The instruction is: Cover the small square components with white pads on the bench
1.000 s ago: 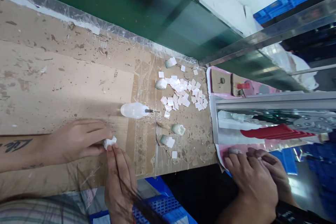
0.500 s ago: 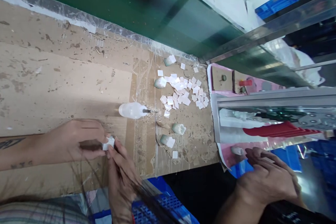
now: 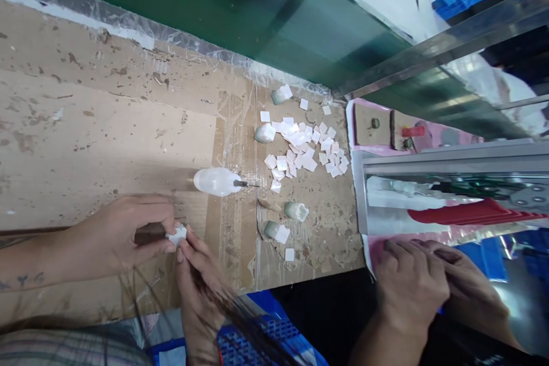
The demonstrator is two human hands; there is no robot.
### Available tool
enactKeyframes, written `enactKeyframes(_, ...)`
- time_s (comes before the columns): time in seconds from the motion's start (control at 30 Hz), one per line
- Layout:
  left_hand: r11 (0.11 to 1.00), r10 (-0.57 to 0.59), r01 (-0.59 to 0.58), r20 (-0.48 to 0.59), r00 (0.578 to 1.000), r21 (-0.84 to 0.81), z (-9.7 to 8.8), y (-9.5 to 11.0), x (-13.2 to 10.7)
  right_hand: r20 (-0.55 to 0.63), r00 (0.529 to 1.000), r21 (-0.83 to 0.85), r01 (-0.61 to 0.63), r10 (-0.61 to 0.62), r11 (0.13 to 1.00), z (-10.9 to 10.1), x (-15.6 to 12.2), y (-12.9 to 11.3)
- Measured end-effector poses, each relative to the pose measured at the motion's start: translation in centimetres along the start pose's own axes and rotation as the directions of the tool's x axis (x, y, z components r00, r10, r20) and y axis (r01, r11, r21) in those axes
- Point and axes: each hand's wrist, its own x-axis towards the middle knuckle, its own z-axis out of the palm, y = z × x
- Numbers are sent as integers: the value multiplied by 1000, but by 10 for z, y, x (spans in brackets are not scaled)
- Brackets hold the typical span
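My left hand (image 3: 124, 229) and my right hand (image 3: 199, 289) meet low on the cardboard-covered bench, both pinching a small white chip (image 3: 177, 234) between the fingertips. Strands of hair hang across my right hand. Beyond my hands lies a translucent squeeze bottle with a metal nozzle (image 3: 217, 181). A loose pile of white square chips (image 3: 304, 148) is spread further along the bench, among pale green lumps (image 3: 295, 211). Another person's hands (image 3: 412, 280) rest on a pink sheet (image 3: 380, 251) at the far right.
A dark green panel (image 3: 278, 23) runs along the bench's far edge. At right stands a metal-framed rack (image 3: 450, 166) holding a red strip and pliers. Blue plastic crates (image 3: 253, 349) sit below the bench's near edge.
My fingers have shifted their pinch on the white chip, and its edges now show differently. The other person's hands have moved on the pink sheet. The view has drifted slightly.
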Motion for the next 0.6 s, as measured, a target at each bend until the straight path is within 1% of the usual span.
enactKeyframes(0.03, 1000, 9, -9, 1, 1000, 15, 0, -1, -1, -18, 998, -99, 52, -54, 994, 0, 1, 0)
enactKeyframes(0.07, 999, 27, -28, 10, 1000, 42, -1, -3, -3, -7, 995, -176, 101, -104, 979, -1, 2, 0)
enactKeyframes(0.1, 993, 77, -79, 26, 997, 84, -3, -5, -6, 15, 988, -234, 150, -151, 961, -1, 2, -1)
enactKeyframes(0.13, 977, 153, -158, 47, 987, 146, -5, -7, -10, 38, 980, -278, 197, -194, 940, -1, 2, -1)
enactKeyframes(0.17, 941, 244, -254, 72, 967, 225, -8, -10, -15, 62, 971, -309, 239, -231, 921, -1, 2, -1)
enactKeyframes(0.2, 885, 330, -348, 112, 938, 308, -11, -12, -21, 85, 961, -332, 275, -262, 902, -1, 2, -1)
enactKeyframes(0.23, 822, 394, -422, 154, 906, 383, -15, -13, -27, 104, 953, -347, 303, -285, 888, -1, 2, -1)
enactKeyframes(0.27, 759, 434, -479, 205, 877, 441, -19, -15, -32, 122, 946, -358, 324, -300, 876, -1, 2, -1)
enactKeyframes(0.33, 684, 440, -524, 286, 851, 508, -26, -16, -39, 158, 938, -373, 346, -309, 861, -1, 2, -1)
enactKeyframes(0.4, 653, 435, -547, 332, 837, 523, -29, -17, -40, 177, 936, -373, 350, -304, 859, -1, 3, -1)
enactKeyframes(0.43, 647, 436, -552, 338, 834, 526, -30, -18, -39, 175, 937, -369, 346, -301, 863, -1, 3, -2)
enactKeyframes(0.53, 672, 421, -525, 314, 851, 522, -27, -18, -37, 131, 950, -337, 313, -285, 888, 0, 8, -9)
enactKeyframes(0.6, 679, 405, -502, 298, 865, 535, -25, -17, -37, 67, 962, -292, 272, -264, 917, 3, 13, -20)
